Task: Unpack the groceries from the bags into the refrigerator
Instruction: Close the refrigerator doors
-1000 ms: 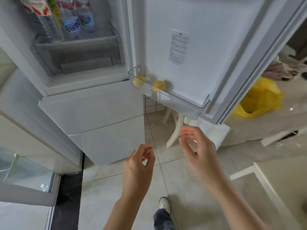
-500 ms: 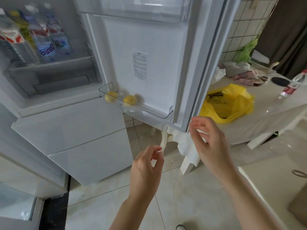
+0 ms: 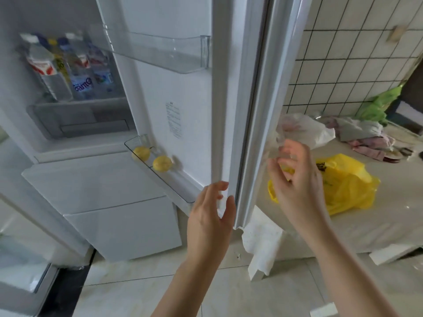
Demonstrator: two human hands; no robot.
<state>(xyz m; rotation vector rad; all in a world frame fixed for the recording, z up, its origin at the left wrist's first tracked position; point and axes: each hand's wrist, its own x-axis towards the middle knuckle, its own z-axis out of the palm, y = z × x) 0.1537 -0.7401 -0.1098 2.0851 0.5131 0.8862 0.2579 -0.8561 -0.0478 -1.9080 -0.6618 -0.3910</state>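
reaching toward the yellow bag [image 3: 343, 186] on the surface [image 3: 389, 216], we have both hands empty: our right hand [image 3: 295, 179] hovers in front of the bag with its fingers spread and loosely curved, and our left hand [image 3: 209, 216] hangs near the edge of the open refrigerator door [image 3: 231, 110], its grip relaxed and holding nothing.

we judge the bag to be thin, soft plastic, light and slippery, so it will sag and crumple under any hold. the gathered top or the handles look like the best place to take it, or we spread the mouth and lift out what is inside; what it holds is hidden from us. a clear plastic bag [image 3: 304, 131] lies just behind it, equally limp.

two lemons [image 3: 151, 157] already sit in the lower door shelf [image 3: 169, 186], and bottles [image 3: 66, 69] stand inside the refrigerator.

the surface is pale and covered with a white sheet that hangs over its front edge. crumpled cloths [image 3: 366, 138] and a green bag [image 3: 380, 106] lie near the tiled wall [image 3: 343, 65]. the floor [image 3: 229, 294] is light tile.
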